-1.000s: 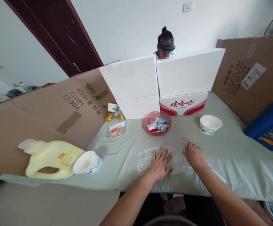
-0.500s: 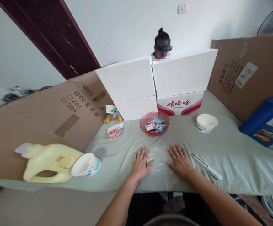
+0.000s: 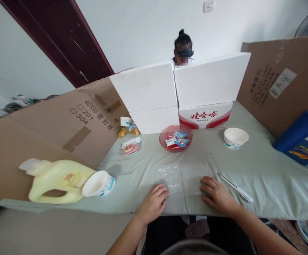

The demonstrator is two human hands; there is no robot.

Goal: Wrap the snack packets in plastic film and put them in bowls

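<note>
A clear plastic bag (image 3: 179,177) lies flat and creased on the green cloth, between my two hands. My left hand (image 3: 154,203) rests near its left edge, fingers loosely bent and the thumb apart from them. At the right edge, my right hand (image 3: 219,195) lies palm down with its fingertips on or beside the plastic. Neither hand visibly grips anything. To the right of my right hand is a white utility knife (image 3: 235,187). Beyond the plastic stands a pink bowl (image 3: 175,148) holding several small blue, red and white packets (image 3: 179,139).
White boxes (image 3: 148,90) form a wall ahead, with a person (image 3: 183,46) behind. Cardboard panels (image 3: 45,127) flank the table. A yellow jug (image 3: 61,180) and paper bowl (image 3: 98,184) are left; another paper bowl (image 3: 235,138) and a blue bottle (image 3: 300,138) right. Packaged snacks (image 3: 131,146) lie back left.
Both hands have drawn back toward me and moved apart, uncovering more of the clear plastic. Their fingers, spread flat before, are now more bent. The view has shifted slightly.
</note>
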